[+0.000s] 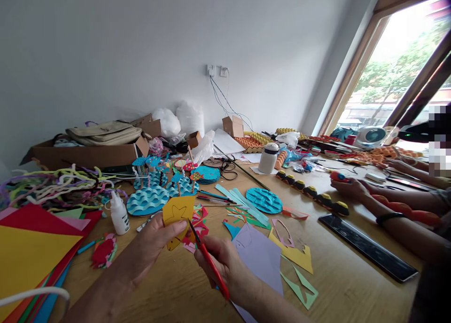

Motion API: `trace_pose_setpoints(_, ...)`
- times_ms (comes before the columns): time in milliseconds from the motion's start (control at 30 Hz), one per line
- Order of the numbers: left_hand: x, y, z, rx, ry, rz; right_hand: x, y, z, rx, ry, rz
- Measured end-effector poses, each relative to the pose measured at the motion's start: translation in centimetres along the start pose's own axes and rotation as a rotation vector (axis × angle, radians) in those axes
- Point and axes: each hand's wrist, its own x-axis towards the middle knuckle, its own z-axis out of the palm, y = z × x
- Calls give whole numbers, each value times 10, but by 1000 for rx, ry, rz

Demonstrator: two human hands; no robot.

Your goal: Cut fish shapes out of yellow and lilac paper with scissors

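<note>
My left hand [155,243] pinches a yellow paper piece [176,209] between thumb and fingers; a star outline is drawn on it. Red-handled scissors [211,265] are gripped in my right hand [223,262], their blades at the right edge of the yellow paper. Beneath and right of my right hand lies a purple sheet [260,252] with a faint drawing. Red paper scraps [200,224] are on the table behind the scissors.
A white glue bottle [119,214] and coloured sheets [35,252] lie to the left. Blue wavy discs [264,200] stand behind. At the right are a dark phone-like slab [366,245], an egg-carton strip [312,193] and another person's hands [352,191].
</note>
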Motion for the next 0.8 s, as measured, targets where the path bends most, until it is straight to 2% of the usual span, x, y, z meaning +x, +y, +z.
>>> trace_pose_setpoints(267,0,2,-8,-19,-65,-58,0,-3,-3,-178,-14,-25)
trace_pose_setpoints(500,-1,7,-12,29,-97,-54,0,-1,-1,-234,-9,-7)
trace_pose_setpoints(800,1,8,-11,15,-74,-101,2,-2,-1,-173,21,24)
